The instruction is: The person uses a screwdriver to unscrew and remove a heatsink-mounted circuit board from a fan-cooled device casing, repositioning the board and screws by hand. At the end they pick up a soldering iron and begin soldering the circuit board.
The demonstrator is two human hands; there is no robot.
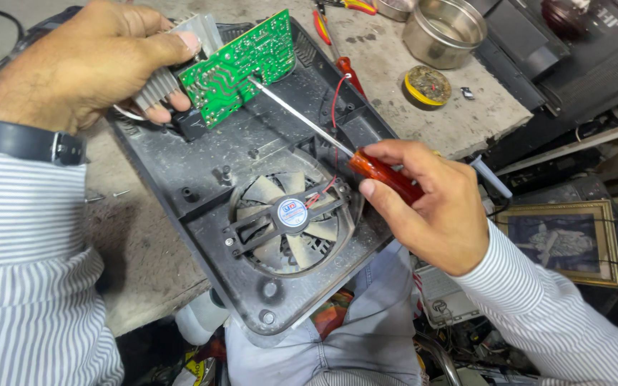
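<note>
My left hand (87,61) grips a green circuit board (241,64) with a ribbed metal heat sink (162,82) on its back, tilted up above a black plastic housing (252,143). My right hand (423,204) holds a screwdriver with an orange-red handle (384,175); its metal shaft (298,118) reaches up-left and the tip touches the board. A round fan (291,214) sits in the housing below, with red wires (334,107) running up from it.
The housing lies over the front edge of a grey workbench (459,114). On the bench stand a metal bowl (443,30), a round solder tin (427,86) and red-handled pliers (323,25). A framed picture (563,239) and clutter lie at the lower right.
</note>
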